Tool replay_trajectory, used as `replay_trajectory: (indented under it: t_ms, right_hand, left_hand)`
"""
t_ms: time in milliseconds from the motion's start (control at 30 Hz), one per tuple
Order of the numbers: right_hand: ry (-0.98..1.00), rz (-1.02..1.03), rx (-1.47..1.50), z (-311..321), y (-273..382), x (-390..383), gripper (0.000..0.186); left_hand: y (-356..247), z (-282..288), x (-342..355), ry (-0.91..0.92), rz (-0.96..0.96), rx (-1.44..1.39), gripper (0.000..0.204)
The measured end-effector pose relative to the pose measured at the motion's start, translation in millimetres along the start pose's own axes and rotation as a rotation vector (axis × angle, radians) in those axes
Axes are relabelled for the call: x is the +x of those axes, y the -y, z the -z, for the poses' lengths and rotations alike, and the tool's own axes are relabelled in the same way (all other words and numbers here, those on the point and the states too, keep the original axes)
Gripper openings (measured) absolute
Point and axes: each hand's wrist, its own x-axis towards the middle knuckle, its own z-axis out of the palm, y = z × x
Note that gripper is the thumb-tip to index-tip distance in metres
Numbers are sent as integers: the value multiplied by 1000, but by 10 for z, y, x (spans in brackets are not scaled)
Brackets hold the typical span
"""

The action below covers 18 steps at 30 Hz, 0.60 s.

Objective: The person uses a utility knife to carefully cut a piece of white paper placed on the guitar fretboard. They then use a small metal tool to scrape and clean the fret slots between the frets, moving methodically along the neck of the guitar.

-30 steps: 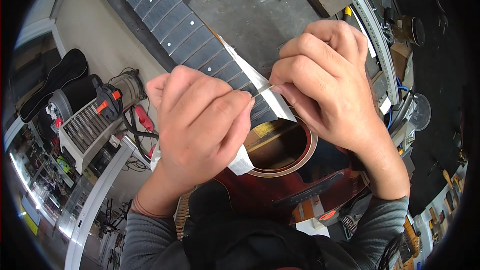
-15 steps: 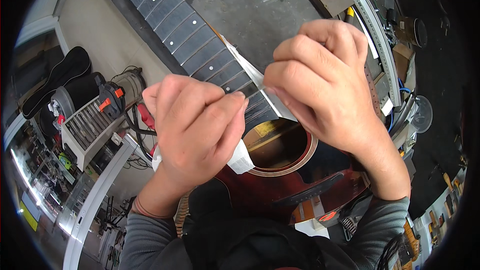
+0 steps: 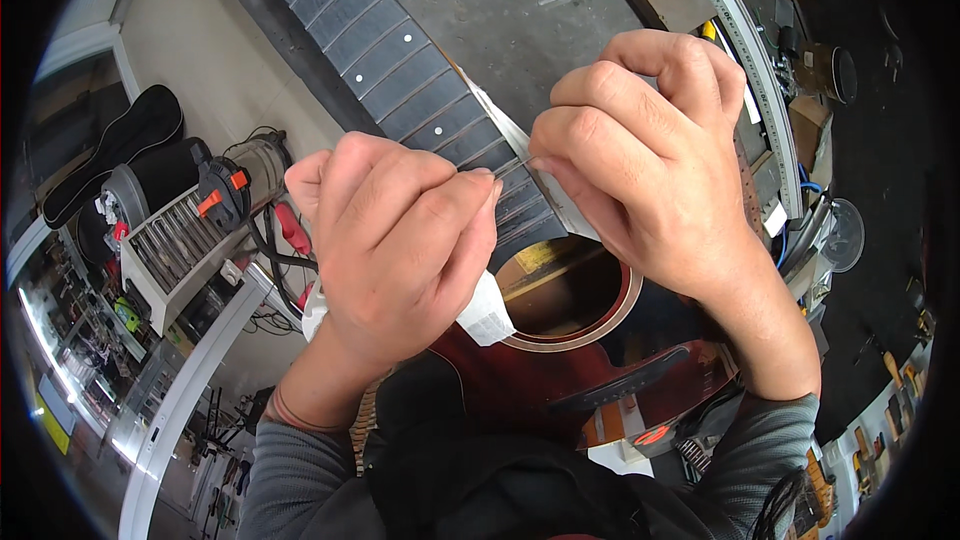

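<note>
Grey workbench [image 3: 520, 10] holds a red guitar [image 3: 560, 380] lying near its middle. Both hands pinch a thin wire [image 3: 510, 166] across the dark fretboard [image 3: 400, 70]: left hand [image 3: 400, 250] and right hand [image 3: 640, 160], fingertips almost touching.

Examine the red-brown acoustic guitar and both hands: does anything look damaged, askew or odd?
No damage shows. One oddity: the red-brown acoustic guitar has no visible strings across its dark fretboard. The left hand and right hand pinch a thin silvery strip over pale tape beside the frets.
</note>
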Motion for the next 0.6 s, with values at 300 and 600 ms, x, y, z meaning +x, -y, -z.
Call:
replay_trajectory:
  t_ms: [300, 600]
  right_hand:
    - [49, -27, 32, 49, 62, -76, 23]
    - [23, -14, 4, 11, 23, -12, 23]
  left_hand:
    - [-39, 66, -11, 74, 17, -30, 29]
    - [-18, 31, 3, 15, 9, 32, 28]
